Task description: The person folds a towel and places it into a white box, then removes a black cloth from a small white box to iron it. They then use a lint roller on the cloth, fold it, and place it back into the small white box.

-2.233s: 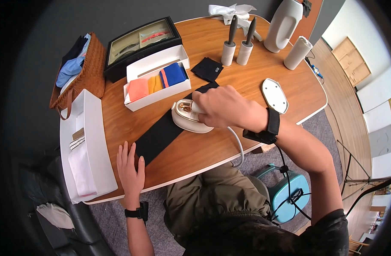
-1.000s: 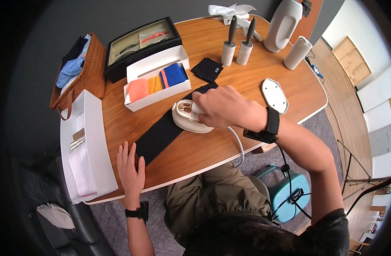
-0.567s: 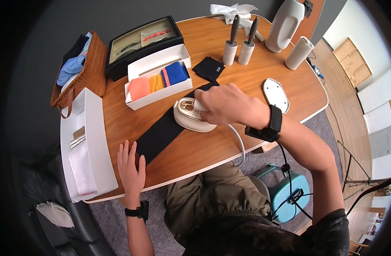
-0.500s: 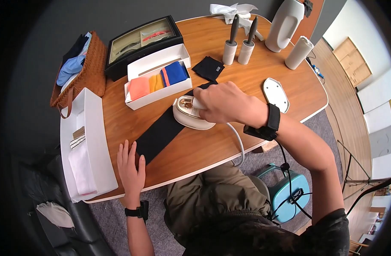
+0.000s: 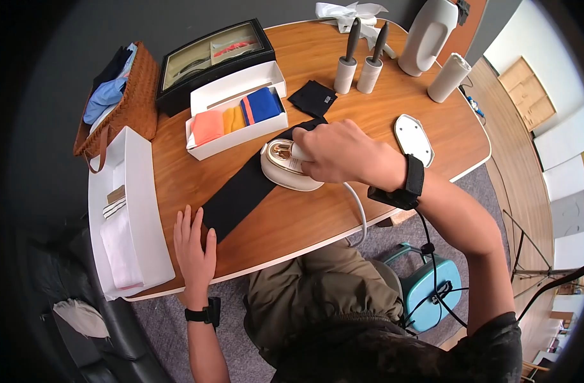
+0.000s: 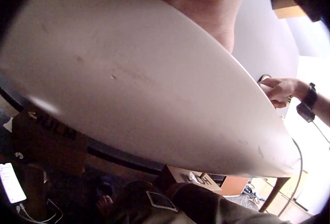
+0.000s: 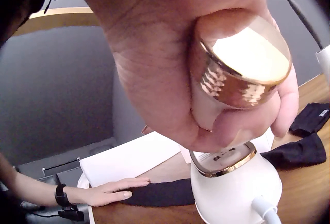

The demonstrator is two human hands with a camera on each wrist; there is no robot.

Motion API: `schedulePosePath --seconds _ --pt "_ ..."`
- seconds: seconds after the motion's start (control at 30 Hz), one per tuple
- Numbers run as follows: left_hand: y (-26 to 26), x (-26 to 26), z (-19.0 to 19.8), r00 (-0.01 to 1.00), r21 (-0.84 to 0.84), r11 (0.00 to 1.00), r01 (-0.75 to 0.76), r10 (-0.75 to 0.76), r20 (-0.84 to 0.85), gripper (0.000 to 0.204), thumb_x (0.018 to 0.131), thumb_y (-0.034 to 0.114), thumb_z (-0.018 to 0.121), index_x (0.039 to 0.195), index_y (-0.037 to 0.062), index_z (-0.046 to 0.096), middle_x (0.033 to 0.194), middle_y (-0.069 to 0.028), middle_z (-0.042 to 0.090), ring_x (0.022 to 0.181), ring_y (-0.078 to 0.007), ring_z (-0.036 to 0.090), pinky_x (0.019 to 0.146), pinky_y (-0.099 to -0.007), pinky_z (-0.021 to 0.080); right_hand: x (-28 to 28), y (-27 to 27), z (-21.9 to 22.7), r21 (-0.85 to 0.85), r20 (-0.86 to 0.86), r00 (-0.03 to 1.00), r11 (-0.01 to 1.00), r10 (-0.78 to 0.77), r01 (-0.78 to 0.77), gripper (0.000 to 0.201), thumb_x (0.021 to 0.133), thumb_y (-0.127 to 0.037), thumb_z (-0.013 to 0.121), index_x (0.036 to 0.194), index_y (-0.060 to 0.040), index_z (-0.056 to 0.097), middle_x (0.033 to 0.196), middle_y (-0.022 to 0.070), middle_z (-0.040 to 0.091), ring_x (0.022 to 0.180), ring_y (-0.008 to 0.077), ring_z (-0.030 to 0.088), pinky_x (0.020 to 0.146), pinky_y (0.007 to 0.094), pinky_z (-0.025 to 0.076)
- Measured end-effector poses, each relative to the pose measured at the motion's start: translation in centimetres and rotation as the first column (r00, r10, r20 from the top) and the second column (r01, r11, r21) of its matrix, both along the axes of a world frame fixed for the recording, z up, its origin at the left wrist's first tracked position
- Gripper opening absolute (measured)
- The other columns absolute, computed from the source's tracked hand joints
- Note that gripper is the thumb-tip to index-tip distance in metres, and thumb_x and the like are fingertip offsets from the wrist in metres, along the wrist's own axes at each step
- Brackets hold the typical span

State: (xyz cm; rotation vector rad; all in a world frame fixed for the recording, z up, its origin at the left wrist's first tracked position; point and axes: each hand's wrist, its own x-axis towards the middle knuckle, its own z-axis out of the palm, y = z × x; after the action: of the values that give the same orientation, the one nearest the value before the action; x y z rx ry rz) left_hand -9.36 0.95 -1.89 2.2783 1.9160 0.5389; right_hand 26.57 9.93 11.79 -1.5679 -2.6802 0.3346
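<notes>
My right hand (image 5: 346,150) grips the handle of a small white iron (image 5: 290,179) with gold trim, its fingers curled round it. The iron sits across a long flat strip of black fabric (image 5: 237,199) lying diagonally on the table. In the right wrist view, the handle's gold end cap (image 7: 247,61) shows above the curled fingers, and the iron's white body (image 7: 237,188) shows below. My left hand (image 5: 196,249) lies flat with straight fingers beside the strip's near end, thumb at its edge. The left wrist view shows mostly the pale table underside (image 6: 139,79).
A white box (image 5: 237,139) of folded coloured fabric stands behind the strip. A long white box (image 5: 145,210) flanks the left hand. Folded black cloth (image 5: 314,99), two lint rollers (image 5: 345,75) and a white oval plate (image 5: 414,140) lie beyond. A grey cord (image 5: 361,210) hangs over the edge.
The head view has shifted slightly. The iron has crept a little farther up the black strip in my right hand's grip; my left hand stays at the near end.
</notes>
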Motion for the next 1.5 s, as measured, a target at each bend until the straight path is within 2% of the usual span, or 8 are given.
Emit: schedulePosePath --seconds 0.13,0.2,0.83,0.93,1.0,1.27,1.37,1.5 --pt "0.0 0.0 0.2 1.000 -0.009 1.000 -0.001 0.001 -0.005 0.051 0.105 0.029 0.058 0.153 0.0133 0.054 0.165 -0.0129 0.043 0.155 -0.0373 0.032 0.125 -0.0529 0.027 0.0 -0.3 0.0 0.011 0.007 1.000 1.000 -0.004 0.004 0.033 0.085 -0.022 0.068 0.105 0.0044 0.064 0.079 0.0207 0.072 0.080 0.0406 0.074 0.071 0.0497 0.058" --pt "0.0 0.0 0.1 1.000 -0.009 1.000 -0.005 0.005 -0.008 0.051 0.105 0.029 0.058 0.153 0.0133 0.054 0.165 -0.0126 0.043 0.155 -0.0372 0.032 0.125 -0.0530 0.026 0.0 -0.4 0.3 -0.046 0.039 0.999 0.999 0.017 -0.016 0.034 0.093 -0.028 0.069 0.102 0.0026 0.057 0.076 0.0223 0.070 0.080 0.0424 0.071 0.070 0.0513 0.055" --pt "0.0 -0.1 0.2 1.000 0.005 1.000 0.009 -0.009 -0.005 0.051 0.105 0.028 0.058 0.153 0.0132 0.054 0.165 -0.0122 0.043 0.154 -0.0377 0.033 0.125 -0.0529 0.027 0.1 -1.2 0.4 -0.009 0.039 0.999 1.000 0.003 -0.003 0.034 0.093 -0.028 0.069 0.106 0.0007 0.057 0.076 0.0213 0.070 0.081 0.0432 0.071 0.072 0.0523 0.055" --pt "0.0 -0.1 0.0 1.000 0.004 1.000 0.000 0.000 0.008 0.050 0.104 0.028 0.059 0.152 0.0133 0.054 0.165 -0.0121 0.043 0.154 -0.0377 0.033 0.125 -0.0527 0.028 0.2 -1.4 1.1 -0.145 0.068 0.998 0.989 0.018 -0.008 0.033 0.093 -0.027 0.068 0.107 0.0003 0.056 0.076 0.0213 0.069 0.081 0.0434 0.071 0.072 0.0523 0.055" --pt "0.0 -0.1 0.0 1.000 0.003 1.000 -0.002 0.002 0.010 0.050 0.104 0.028 0.059 0.152 0.0133 0.055 0.165 -0.0120 0.043 0.154 -0.0375 0.033 0.125 -0.0526 0.027 0.9 -1.1 0.5 -0.057 0.018 1.000 0.998 0.009 -0.008 0.033 0.092 -0.027 0.068 0.105 0.0012 0.056 0.075 0.0217 0.069 0.080 0.0435 0.070 0.072 0.0526 0.054" --pt "0.0 0.1 0.4 1.000 -0.019 1.000 -0.016 0.016 0.014 0.051 0.104 0.029 0.059 0.152 0.0130 0.055 0.165 -0.0117 0.043 0.154 -0.0365 0.033 0.126 -0.0520 0.026 0.2 -1.1 2.3 -0.054 0.116 0.992 0.997 -0.055 0.062 0.033 0.087 -0.023 0.068 0.107 0.0032 0.063 0.085 0.0216 0.073 0.086 0.0411 0.073 0.075 0.0497 0.058" --pt "0.0 0.1 0.4 1.000 -0.008 1.000 -0.017 0.017 0.012 0.050 0.104 0.028 0.059 0.151 0.0117 0.056 0.164 -0.0117 0.043 0.154 -0.0365 0.033 0.126 -0.0520 0.026 0.0 -1.4 2.3 -0.110 0.112 0.994 0.994 -0.004 0.017 0.032 0.088 -0.022 0.067 0.106 0.0037 0.063 0.083 0.0207 0.073 0.083 0.0407 0.073 0.074 0.0492 0.057" --pt "0.0 0.2 0.5 1.000 0.019 1.000 -0.003 0.002 0.021 0.050 0.104 0.028 0.059 0.150 0.0096 0.057 0.164 -0.0116 0.044 0.153 -0.0375 0.034 0.125 -0.0522 0.028 -0.1 -1.0 1.3 0.032 0.077 0.997 0.999 -0.011 0.008 0.032 0.093 -0.029 0.068 0.103 0.0007 0.059 0.070 0.0208 0.067 0.074 0.0418 0.070 0.068 0.0514 0.054"
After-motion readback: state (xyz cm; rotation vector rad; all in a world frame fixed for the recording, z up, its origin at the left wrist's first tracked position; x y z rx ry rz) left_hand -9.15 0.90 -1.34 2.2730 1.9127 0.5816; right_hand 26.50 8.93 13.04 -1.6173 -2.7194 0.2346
